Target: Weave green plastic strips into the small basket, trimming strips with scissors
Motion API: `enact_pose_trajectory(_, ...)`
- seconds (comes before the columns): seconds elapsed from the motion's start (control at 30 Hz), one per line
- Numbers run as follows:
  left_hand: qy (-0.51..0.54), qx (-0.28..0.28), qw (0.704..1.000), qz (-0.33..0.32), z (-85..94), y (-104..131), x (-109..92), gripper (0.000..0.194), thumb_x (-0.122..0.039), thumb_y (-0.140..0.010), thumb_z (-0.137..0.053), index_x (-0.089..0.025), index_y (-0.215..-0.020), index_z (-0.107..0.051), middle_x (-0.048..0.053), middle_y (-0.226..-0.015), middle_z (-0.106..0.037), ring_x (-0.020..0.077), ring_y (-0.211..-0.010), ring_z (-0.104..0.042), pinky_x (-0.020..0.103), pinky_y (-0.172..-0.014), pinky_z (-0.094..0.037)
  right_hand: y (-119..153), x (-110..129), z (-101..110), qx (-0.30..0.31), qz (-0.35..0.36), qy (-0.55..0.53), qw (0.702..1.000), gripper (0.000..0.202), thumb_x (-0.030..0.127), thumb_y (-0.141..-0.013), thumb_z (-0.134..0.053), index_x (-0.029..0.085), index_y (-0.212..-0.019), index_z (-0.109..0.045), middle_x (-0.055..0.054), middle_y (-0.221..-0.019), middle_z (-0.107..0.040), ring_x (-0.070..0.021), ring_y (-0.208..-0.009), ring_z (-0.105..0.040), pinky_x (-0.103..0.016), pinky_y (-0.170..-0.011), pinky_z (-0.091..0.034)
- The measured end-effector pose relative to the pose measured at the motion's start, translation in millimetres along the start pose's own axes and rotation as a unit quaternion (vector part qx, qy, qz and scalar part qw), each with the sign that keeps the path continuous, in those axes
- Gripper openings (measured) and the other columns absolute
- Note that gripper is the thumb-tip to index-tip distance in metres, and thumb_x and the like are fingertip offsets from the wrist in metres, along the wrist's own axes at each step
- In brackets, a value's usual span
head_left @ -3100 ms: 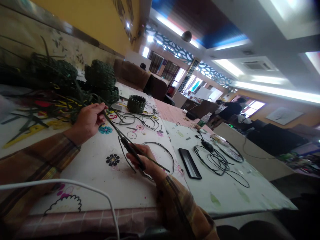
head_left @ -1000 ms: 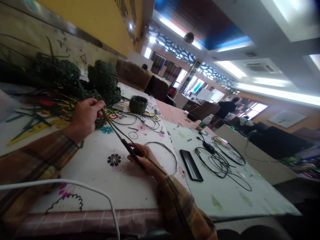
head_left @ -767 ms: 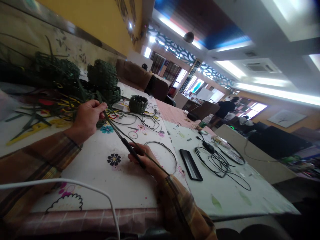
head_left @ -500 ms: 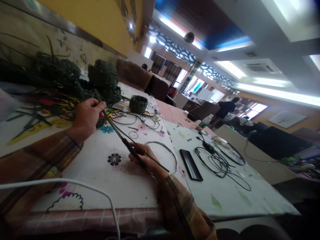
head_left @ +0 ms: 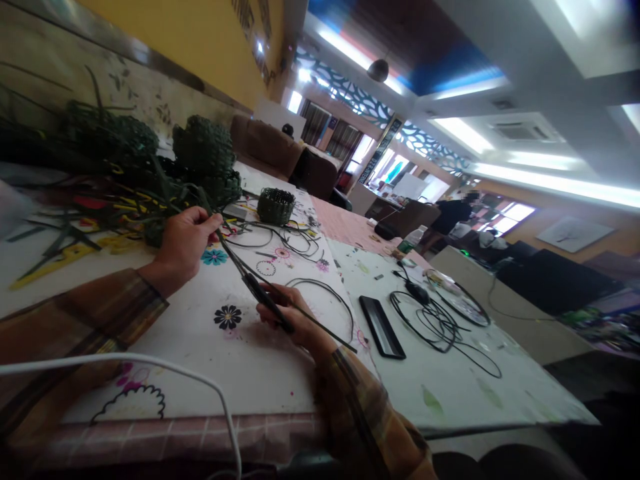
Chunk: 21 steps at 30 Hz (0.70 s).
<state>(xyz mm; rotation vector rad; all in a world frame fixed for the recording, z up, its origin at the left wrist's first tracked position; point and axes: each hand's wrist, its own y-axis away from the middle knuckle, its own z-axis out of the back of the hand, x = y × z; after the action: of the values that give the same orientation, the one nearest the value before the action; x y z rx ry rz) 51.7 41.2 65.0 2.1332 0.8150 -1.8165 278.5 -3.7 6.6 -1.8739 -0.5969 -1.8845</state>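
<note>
Two hands are held apart over the table (head_left: pixel 185 353): the left hand (head_left: pixel 186 240) pinches dark green strips (head_left: pixel 233 255) between thumb and fingers, and the right hand (head_left: pixel 290 317) is wrapped round a black-handled tool (head_left: pixel 266 301). The strips slant down from the left hand to the tool's tip, and a tail runs on across the right hand. Past the left hand lie tangled green and yellow scraps (head_left: pixel 133 208), with a large woven piece (head_left: pixel 203 148) behind and a small basket (head_left: pixel 276 207) to its right. The tabletop wears a white flowered cover, then pale green and pink cloth, with a black tray (head_left: pixel 383 328) and a coiled black cable near the right hand. Beyond are a yellow wall (head_left: pixel 170 47), a brown sofa (head_left: pixel 265 148), ceiling lights and a person in dark clothing (head_left: pixel 451 216).
</note>
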Motion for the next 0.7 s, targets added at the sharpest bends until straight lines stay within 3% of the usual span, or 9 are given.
enact_pose_trajectory(0.23, 0.026, 0.023, 0.999, -0.002, -2.5, 9, 3, 0.023, -0.019, -0.074, -0.071, -0.017, -0.06, -0.053, -0.005, -0.055, -0.047, 0.0085, -0.052, -0.038, 0.019, -0.048, -0.028, -2, 6, -5, -0.017, -0.013, -0.022, 1.0, 0.047, 0.037, -0.07, -0.083, 0.013, -0.107, -0.068, 0.006, -0.062, -0.055, -0.0058, -0.049, -0.043, -0.019, -0.044, -0.032)
enact_pose_trajectory(0.47, 0.072, 0.026, 0.996, 0.038, -1.8, 6, 5, 0.023, -0.02, -0.072, -0.073, -0.017, -0.062, -0.052, -0.004, -0.06, -0.052, 0.0084, -0.054, -0.044, 0.017, -0.05, -0.033, 1, 9, -9, -0.012, -0.006, -0.045, 0.999, 0.037, 0.037, -0.071, -0.081, 0.014, -0.094, -0.063, 0.007, -0.058, -0.053, -0.0053, -0.046, -0.041, -0.02, -0.043, -0.028)
enact_pose_trajectory(0.7, 0.112, 0.032, 0.992, 0.053, -1.0, 7, -9, 0.023, -0.014, -0.075, -0.066, -0.016, -0.057, -0.051, -0.002, -0.057, -0.051, 0.0066, -0.049, -0.04, 0.016, -0.046, -0.032, 4, 15, -11, 0.012, 0.015, -0.035, 0.999, 0.036, 0.042, -0.074, -0.08, 0.015, -0.087, -0.06, 0.008, -0.054, -0.049, -0.0051, -0.043, -0.039, -0.021, -0.04, -0.026)
